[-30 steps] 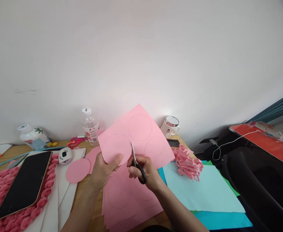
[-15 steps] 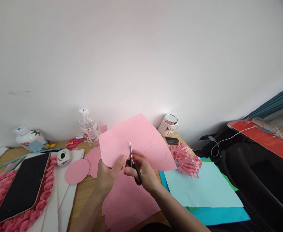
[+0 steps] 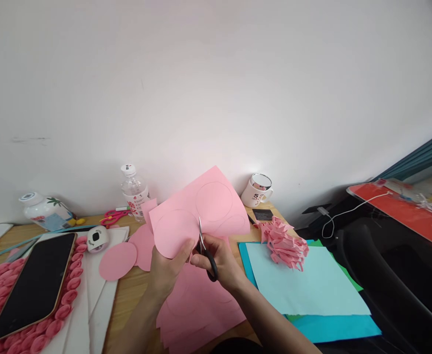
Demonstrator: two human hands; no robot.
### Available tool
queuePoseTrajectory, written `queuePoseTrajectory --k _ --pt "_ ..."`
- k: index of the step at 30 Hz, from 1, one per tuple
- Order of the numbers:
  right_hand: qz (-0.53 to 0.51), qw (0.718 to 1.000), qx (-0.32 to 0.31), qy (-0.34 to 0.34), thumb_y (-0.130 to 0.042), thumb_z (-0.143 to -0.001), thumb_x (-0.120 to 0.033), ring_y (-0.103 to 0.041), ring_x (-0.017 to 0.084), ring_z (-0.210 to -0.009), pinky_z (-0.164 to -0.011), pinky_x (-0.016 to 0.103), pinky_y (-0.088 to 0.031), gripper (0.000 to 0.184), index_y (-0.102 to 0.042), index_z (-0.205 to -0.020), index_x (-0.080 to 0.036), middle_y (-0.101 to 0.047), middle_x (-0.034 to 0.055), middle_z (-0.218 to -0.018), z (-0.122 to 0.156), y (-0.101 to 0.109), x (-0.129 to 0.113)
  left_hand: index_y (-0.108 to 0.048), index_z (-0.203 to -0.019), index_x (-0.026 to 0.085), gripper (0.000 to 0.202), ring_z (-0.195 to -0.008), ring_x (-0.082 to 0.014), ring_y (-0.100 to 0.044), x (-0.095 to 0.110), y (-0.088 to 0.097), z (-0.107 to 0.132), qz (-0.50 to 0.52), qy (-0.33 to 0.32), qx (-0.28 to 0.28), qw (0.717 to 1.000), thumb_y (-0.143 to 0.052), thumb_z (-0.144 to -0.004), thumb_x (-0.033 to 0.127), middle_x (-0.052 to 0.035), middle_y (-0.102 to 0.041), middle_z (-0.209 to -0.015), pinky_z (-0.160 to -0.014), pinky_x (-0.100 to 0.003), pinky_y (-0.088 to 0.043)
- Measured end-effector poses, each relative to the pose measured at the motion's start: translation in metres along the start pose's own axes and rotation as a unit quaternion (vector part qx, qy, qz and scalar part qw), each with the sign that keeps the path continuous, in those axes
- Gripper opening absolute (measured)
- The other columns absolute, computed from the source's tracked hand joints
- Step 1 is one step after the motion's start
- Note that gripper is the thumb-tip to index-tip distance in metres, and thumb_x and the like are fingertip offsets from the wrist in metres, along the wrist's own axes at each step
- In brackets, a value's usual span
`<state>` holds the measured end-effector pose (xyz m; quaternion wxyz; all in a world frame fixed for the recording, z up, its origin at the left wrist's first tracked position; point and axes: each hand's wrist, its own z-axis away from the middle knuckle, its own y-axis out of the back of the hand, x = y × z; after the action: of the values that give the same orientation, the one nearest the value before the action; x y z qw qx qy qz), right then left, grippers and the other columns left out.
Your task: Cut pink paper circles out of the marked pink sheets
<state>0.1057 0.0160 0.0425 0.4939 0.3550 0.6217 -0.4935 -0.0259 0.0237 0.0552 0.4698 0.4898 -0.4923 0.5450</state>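
My left hand (image 3: 169, 273) pinches the lower edge of a pink paper sheet (image 3: 201, 209) held up over the desk; circles are drawn on it. My right hand (image 3: 221, 263) grips black-handled scissors (image 3: 205, 248), whose blades cut along one drawn circle just right of my left thumb. A stack of pink sheets (image 3: 197, 309) lies under both hands. A cut pink circle (image 3: 118, 260) rests on the desk to the left.
A phone (image 3: 31, 285) lies on a pink loop mat (image 3: 68, 295) at left, by a white punch (image 3: 97, 238). A water bottle (image 3: 134, 191), pink scissors (image 3: 114, 215) and a mug (image 3: 257, 191) stand by the wall. Right: pink paper flower (image 3: 284, 246), light blue sheets (image 3: 304, 285).
The held sheet has been turned and tilted while the scissors cut further along the circle; my view has dipped slightly.
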Motion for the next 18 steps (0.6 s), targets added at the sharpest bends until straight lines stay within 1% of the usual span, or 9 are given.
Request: queuePoseTrajectory --k 7,10,13,15,18 --pt "0.026 1.0 -0.012 0.006 -0.075 -0.067 -0.047 -0.039 0.011 -0.06 -0.057 0.025 -0.032 0.033 -0.062 -0.075 -0.017 -0.047 -0.0017 -0.066 0.0001 -0.0004 -0.0013 -0.061 -0.066 0.015 0.02 -0.057 -0.0148 -0.056 -0.0011 0.0027 -0.0012 -0.031 -0.009 -0.01 0.999 -0.07 -0.065 0.033 -0.0004 -0.059 -0.056 -0.053 -0.025 -0.047" --pt "0.033 0.999 -0.022 0.001 -0.075 -0.066 -0.048 -0.037 0.01 -0.058 -0.054 0.024 -0.032 0.036 -0.06 -0.076 -0.017 -0.045 -0.0028 -0.064 0.0004 0.0022 -0.0002 -0.06 -0.067 0.016 0.019 -0.056 -0.0136 -0.054 -0.0004 0.0048 -0.002 -0.039 -0.008 -0.001 0.999 -0.071 -0.063 0.03 0.0005 -0.058 -0.057 -0.051 -0.025 -0.046" --pt "0.029 0.999 -0.029 0.005 -0.079 -0.062 -0.045 -0.035 0.009 -0.056 -0.052 0.023 -0.031 0.038 -0.057 -0.076 -0.017 -0.043 -0.004 -0.063 0.0004 0.0046 0.0008 -0.06 -0.069 0.016 0.021 -0.058 -0.0144 -0.054 0.0007 0.0058 -0.0015 -0.033 0.0 -0.001 0.999 -0.072 -0.06 0.03 0.0002 -0.059 -0.06 -0.053 -0.026 -0.047" --pt "0.031 0.999 -0.024 0.008 -0.081 -0.059 -0.044 -0.034 0.009 -0.056 -0.051 0.023 -0.031 0.04 -0.055 -0.074 -0.017 -0.043 -0.0041 -0.063 0.0002 0.0051 0.001 -0.059 -0.071 0.016 0.022 -0.06 -0.0152 -0.055 0.0009 0.0058 -0.0009 -0.024 0.007 -0.007 1.0 -0.072 -0.06 0.03 -0.0001 -0.059 -0.061 -0.055 -0.027 -0.047" --pt "0.035 0.999 -0.016 0.003 -0.081 -0.058 -0.046 -0.033 0.009 -0.055 -0.05 0.023 -0.03 0.041 -0.055 -0.072 -0.017 -0.041 -0.0045 -0.062 -0.0003 0.0044 0.0006 -0.06 -0.076 0.016 0.024 -0.065 -0.0167 -0.057 0.0 0.0055 -0.0004 -0.011 0.007 -0.01 1.0 -0.072 -0.06 0.029 -0.0008 -0.061 -0.065 -0.057 -0.027 -0.048"
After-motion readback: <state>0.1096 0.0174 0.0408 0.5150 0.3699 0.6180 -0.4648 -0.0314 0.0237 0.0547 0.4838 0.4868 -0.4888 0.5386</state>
